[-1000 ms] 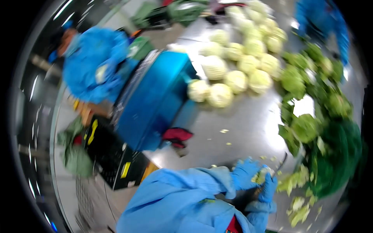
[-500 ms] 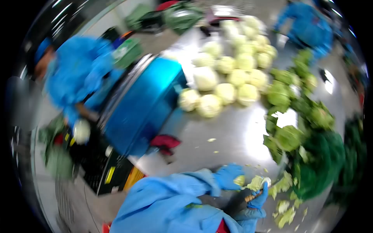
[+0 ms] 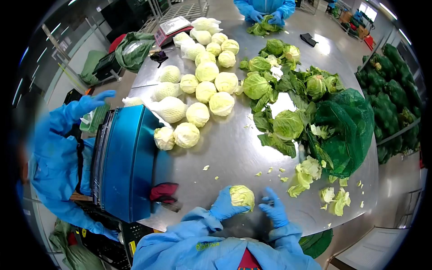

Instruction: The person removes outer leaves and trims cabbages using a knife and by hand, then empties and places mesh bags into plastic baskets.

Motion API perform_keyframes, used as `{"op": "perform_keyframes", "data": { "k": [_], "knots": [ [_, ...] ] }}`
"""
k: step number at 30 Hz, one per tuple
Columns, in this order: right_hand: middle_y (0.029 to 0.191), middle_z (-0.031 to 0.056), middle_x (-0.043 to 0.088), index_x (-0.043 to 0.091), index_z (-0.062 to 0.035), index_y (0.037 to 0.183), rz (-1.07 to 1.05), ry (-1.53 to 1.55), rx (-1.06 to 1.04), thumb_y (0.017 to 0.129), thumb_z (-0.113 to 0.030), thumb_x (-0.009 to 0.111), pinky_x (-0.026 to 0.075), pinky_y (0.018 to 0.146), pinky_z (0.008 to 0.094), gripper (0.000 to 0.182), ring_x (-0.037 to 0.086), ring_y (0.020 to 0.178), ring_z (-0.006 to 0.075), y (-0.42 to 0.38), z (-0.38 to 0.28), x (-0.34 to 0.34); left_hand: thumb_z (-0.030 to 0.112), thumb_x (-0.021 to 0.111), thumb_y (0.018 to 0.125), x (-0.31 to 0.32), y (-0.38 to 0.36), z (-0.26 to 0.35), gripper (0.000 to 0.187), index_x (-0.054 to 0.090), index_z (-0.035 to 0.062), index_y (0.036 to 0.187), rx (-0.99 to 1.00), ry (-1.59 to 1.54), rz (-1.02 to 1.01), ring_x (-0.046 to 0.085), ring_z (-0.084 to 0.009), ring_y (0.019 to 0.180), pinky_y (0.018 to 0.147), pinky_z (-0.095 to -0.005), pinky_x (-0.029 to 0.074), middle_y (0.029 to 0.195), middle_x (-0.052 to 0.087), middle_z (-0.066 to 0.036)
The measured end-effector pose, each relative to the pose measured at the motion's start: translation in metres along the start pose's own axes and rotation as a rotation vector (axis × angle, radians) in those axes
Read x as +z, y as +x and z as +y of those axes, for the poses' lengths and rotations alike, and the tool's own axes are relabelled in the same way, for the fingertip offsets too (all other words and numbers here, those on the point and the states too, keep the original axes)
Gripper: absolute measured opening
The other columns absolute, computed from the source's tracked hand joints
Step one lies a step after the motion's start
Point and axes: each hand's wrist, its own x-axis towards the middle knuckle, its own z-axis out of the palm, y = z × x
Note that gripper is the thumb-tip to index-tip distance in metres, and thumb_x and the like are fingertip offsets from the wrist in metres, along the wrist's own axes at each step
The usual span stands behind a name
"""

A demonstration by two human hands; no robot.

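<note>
My left hand [image 3: 225, 204], in a blue glove, is wrapped round the side of a pale trimmed cabbage [image 3: 242, 198] above the near edge of the steel table. To its right, my right hand [image 3: 275, 210], also gloved, is apart from the cabbage with its fingers spread and nothing visible in them. Peeled cabbages [image 3: 205, 92] stand in a group farther up the table, some in white foam net sleeves. Green cabbages with outer leaves [image 3: 288, 125] lie on the right. Torn leaves [image 3: 307, 172] are scattered beyond my right hand.
A blue metallic machine [image 3: 128, 162] stands at the table's left edge, a dark red cloth [image 3: 164, 192] beside it. On the right lies a green mesh bag [image 3: 348, 130]. One co-worker [image 3: 58, 157] is at the left; another person's gloved hands [image 3: 266, 17] handle leaves at the far end.
My view has turned and shifted. My right hand earlier held a small handled tool by a leafy piece; now its fingers are spread. The left-hand co-worker has raised an arm.
</note>
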Motion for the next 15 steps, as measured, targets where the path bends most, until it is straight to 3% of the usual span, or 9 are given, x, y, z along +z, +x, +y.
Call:
{"op": "perform_keyframes", "data": {
  "k": [2,4,5,8,9,12,13,15],
  "knots": [
    [0.109,0.0035,0.063,0.046,-0.0126,0.143,-0.079,0.194,-0.025,0.077,-0.014,0.082,0.048,0.076,0.0238,0.075,0.054,0.084,0.0087,0.001,0.015,0.028,0.022,0.089,0.064,-0.005,0.002,0.023,0.063,0.060,-0.0022,0.114,0.042,0.114,-0.065,0.063,-0.0192,0.101,0.097,-0.0337,0.047,0.107,0.068,-0.010],
    [0.108,0.0022,0.062,0.047,-0.0098,0.142,-0.106,0.432,0.020,0.078,-0.013,0.080,0.048,0.075,0.0233,0.073,0.053,0.082,0.0088,0.001,-0.004,0.050,0.024,0.089,0.067,0.006,-0.008,0.011,0.065,0.057,-0.0045,0.117,-0.045,0.040,0.263,0.063,-0.0204,0.101,0.098,-0.0337,0.047,0.109,0.066,-0.013],
    [0.101,-0.0007,0.062,0.050,-0.0055,0.139,-0.105,0.439,0.083,0.081,-0.011,0.078,0.046,0.068,0.0214,0.064,0.051,0.076,0.0070,-0.005,-0.023,0.048,0.025,0.088,0.069,0.013,-0.015,-0.001,0.067,0.056,-0.0056,0.119,-0.085,-0.002,0.422,0.062,-0.0210,0.101,0.099,-0.0337,0.046,0.111,0.066,-0.015],
    [0.096,-0.0016,0.062,0.056,-0.0046,0.133,-0.094,0.361,0.208,0.082,-0.011,0.076,0.044,0.062,0.0199,0.055,0.050,0.072,0.0052,-0.006,-0.021,0.042,0.024,0.085,0.075,0.031,-0.030,-0.065,0.069,0.051,-0.0071,0.125,-0.417,0.207,0.760,0.060,-0.0225,0.107,0.097,-0.0353,0.048,0.118,0.061,-0.020],
    [0.095,-0.0017,0.063,0.058,-0.0055,0.131,-0.094,0.384,0.209,0.083,-0.011,0.076,0.043,0.060,0.0193,0.052,0.050,0.070,0.0045,-0.006,-0.019,0.041,0.029,0.085,0.074,0.027,-0.035,-0.095,0.087,0.037,-0.0082,0.135,-0.505,-0.356,0.577,0.064,-0.0220,0.098,0.086,-0.0316,0.054,0.110,0.063,-0.014],
    [0.094,-0.0020,0.064,0.062,-0.0075,0.127,-0.076,0.419,0.155,0.084,-0.012,0.075,0.042,0.058,0.0190,0.045,0.049,0.068,0.0034,0.002,-0.006,0.050,0.022,0.076,0.083,0.023,-0.040,-0.013,0.065,0.045,-0.0047,0.133,-0.478,-0.925,0.425,0.064,-0.0230,0.104,0.089,-0.0342,0.055,0.118,0.061,-0.015],
    [0.094,-0.0021,0.064,0.062,-0.0077,0.127,-0.054,0.403,0.093,0.085,-0.013,0.074,0.043,0.060,0.0196,0.045,0.050,0.069,0.0036,0.007,0.005,0.054,0.017,0.067,0.090,0.019,-0.041,-0.019,0.047,0.051,-0.0019,0.130,-0.442,-0.940,0.384,0.063,-0.0241,0.109,0.091,-0.0365,0.055,0.123,0.060,-0.014],
    [0.095,-0.0011,0.066,0.064,-0.0068,0.123,0.010,0.275,-0.062,0.086,-0.013,0.073,0.046,0.064,0.0219,0.039,0.052,0.073,0.0044,0.003,0.009,0.057,0.019,0.063,0.092,0.009,-0.033,-0.005,0.049,0.047,-0.0010,0.133,-0.448,-1.091,0.271,0.061,-0.0262,0.112,0.093,-0.0395,0.054,0.125,0.059,-0.015]
  ]
}}
